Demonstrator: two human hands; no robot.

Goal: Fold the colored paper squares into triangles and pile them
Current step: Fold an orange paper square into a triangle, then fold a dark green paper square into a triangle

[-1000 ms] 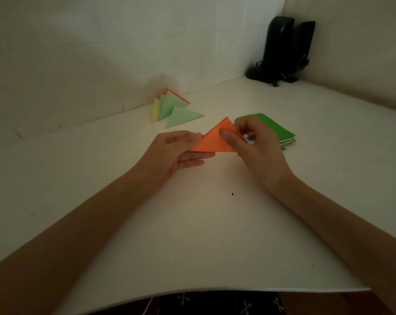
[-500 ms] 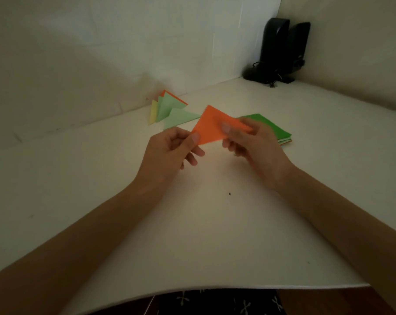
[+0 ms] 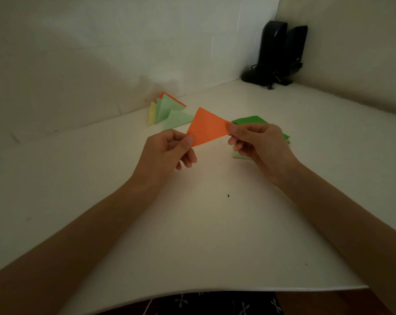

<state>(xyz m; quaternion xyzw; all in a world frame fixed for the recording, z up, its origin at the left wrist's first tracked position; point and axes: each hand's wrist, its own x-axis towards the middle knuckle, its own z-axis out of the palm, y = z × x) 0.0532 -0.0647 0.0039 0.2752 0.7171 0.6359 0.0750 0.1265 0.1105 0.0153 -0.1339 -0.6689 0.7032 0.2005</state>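
An orange folded paper triangle (image 3: 207, 127) is held up above the white table between both hands. My left hand (image 3: 167, 153) pinches its lower left corner with thumb and fingers. My right hand (image 3: 258, 144) pinches its right corner. Behind it to the left lies a pile of folded triangles (image 3: 167, 110) in light green, yellow and orange, near the wall. A stack of unfolded squares (image 3: 253, 121) with a dark green sheet on top lies behind my right hand, which partly hides it.
The white table (image 3: 203, 235) meets walls at the back and right. Two black speakers (image 3: 281, 53) with cables stand in the far corner. The table's front edge runs along the bottom of the view, above dark patterned cloth.
Both hands lifted the orange triangle off the table and turned it in the air. It went from lying flat under my fingers to being held up by two corners.
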